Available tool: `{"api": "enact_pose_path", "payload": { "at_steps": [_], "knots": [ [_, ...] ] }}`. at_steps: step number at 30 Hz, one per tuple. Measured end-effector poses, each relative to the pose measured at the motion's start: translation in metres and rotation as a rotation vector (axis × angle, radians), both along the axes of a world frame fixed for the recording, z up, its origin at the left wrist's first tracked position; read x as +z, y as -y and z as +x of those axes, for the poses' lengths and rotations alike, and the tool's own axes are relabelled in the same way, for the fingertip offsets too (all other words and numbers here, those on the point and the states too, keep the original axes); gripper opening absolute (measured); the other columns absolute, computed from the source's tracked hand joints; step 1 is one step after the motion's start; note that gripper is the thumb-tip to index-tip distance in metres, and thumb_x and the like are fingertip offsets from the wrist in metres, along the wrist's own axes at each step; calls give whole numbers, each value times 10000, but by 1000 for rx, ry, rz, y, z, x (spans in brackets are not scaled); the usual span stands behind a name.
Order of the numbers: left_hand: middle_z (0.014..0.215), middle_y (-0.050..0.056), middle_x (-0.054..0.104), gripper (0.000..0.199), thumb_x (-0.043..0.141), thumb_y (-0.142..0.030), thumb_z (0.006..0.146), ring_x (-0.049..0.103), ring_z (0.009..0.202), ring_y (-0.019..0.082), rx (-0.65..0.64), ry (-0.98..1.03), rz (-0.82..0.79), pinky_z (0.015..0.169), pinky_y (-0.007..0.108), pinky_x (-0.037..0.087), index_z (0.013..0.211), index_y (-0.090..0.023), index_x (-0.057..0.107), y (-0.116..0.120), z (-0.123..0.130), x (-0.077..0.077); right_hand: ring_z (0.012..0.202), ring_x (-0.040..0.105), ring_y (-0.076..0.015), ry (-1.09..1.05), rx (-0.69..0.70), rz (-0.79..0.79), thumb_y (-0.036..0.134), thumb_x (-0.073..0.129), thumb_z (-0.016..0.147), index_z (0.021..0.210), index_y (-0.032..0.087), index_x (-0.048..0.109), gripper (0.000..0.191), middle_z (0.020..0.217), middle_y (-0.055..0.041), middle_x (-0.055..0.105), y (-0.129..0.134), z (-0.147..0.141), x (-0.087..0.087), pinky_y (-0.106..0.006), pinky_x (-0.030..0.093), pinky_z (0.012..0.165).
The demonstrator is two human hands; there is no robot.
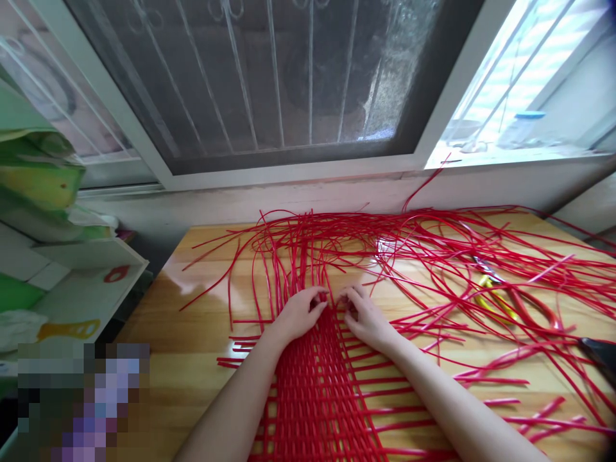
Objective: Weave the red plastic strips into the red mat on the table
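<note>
A red woven panel [315,391] of thin plastic-looking strands lies on the table, widening toward me. My left hand [301,313] rests over its far left edge, thumb and fingers curled near the strands. At the far right edge is my right hand [366,314], its fingers bent in a pinch beside the outermost strand. The fingertips of both hands point toward each other with a small gap between. Whether either pinch holds a strand is too small to make out. Loose strand ends [380,388] stick out on both sides of the panel.
Long loose red strands [346,224] pile along the back of the wooden table [168,333] and spread right. Among them lie yellow-handled pliers [495,300] and a red-handled tool [534,305]. A black object [599,356] sits at the right edge. A window [289,83] stands behind.
</note>
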State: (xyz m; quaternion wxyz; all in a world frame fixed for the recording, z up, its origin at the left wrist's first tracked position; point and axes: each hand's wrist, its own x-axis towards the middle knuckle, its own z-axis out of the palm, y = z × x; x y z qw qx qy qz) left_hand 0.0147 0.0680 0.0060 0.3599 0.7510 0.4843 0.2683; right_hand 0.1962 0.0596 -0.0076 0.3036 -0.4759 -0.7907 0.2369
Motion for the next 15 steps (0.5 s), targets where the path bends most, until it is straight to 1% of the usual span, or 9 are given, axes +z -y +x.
{"api": "enact_pose_path", "payload": {
  "at_steps": [2,3,6,7,8,10,12,13,15],
  "knots": [
    [746,-5,560,259,457,-273,803,504,658,102,23,99,-42,643,215,422,1041,-186,510,-1,0,-3,916,470,-180,61,25,58,94,459,669,971,196,511,323,993,-68,477,0,-2,3,-308,404,784],
    [724,-13,547,246,467,-277,798,497,636,95,45,150,-68,614,204,415,1021,-180,504,-1,1,-4,928,470,-193,96,46,74,137,486,696,972,202,528,287,974,-68,502,1,-4,4,-324,395,801],
    [685,-24,528,229,504,-319,778,495,605,87,104,260,-132,568,189,400,951,-168,499,-2,5,-6,846,503,-199,173,88,63,240,501,762,881,205,571,142,835,-56,575,0,-8,3,-329,397,766],
    [675,-24,529,231,495,-341,783,500,604,88,111,288,-143,566,189,400,934,-167,499,-2,6,-6,814,515,-193,181,89,50,254,486,781,849,202,575,124,800,-53,587,0,-9,1,-319,399,746],
    [665,-22,532,239,455,-365,805,508,608,92,115,316,-151,572,193,404,928,-165,500,-2,7,-6,782,524,-185,184,78,36,260,463,798,825,198,576,131,776,-50,594,-1,-10,-1,-306,400,724],
    [643,-13,546,310,299,-386,866,526,620,100,126,352,-162,599,207,417,945,-161,498,-2,9,-7,722,534,-170,184,32,6,265,417,822,796,190,572,174,744,-43,595,-2,-12,-4,-279,399,670],
    [630,-7,560,377,195,-364,889,535,624,105,156,315,-160,624,221,424,970,-162,503,-2,9,-8,662,529,-157,181,-17,-28,270,389,830,758,185,562,206,702,-33,584,-4,-13,-6,-258,387,615],
    [638,-6,568,358,219,-353,886,536,627,107,172,263,-145,630,224,424,979,-166,510,-3,10,-9,632,520,-151,174,-44,-41,273,384,829,733,184,553,214,676,-26,574,-5,-12,-6,-251,378,593],
    [674,-8,579,270,347,-325,850,534,634,110,201,128,-97,629,224,420,986,-179,529,-3,11,-11,586,494,-139,132,-78,-66,285,385,826,691,185,529,221,630,-10,548,-5,-12,-5,-240,362,561]
  ]
}}
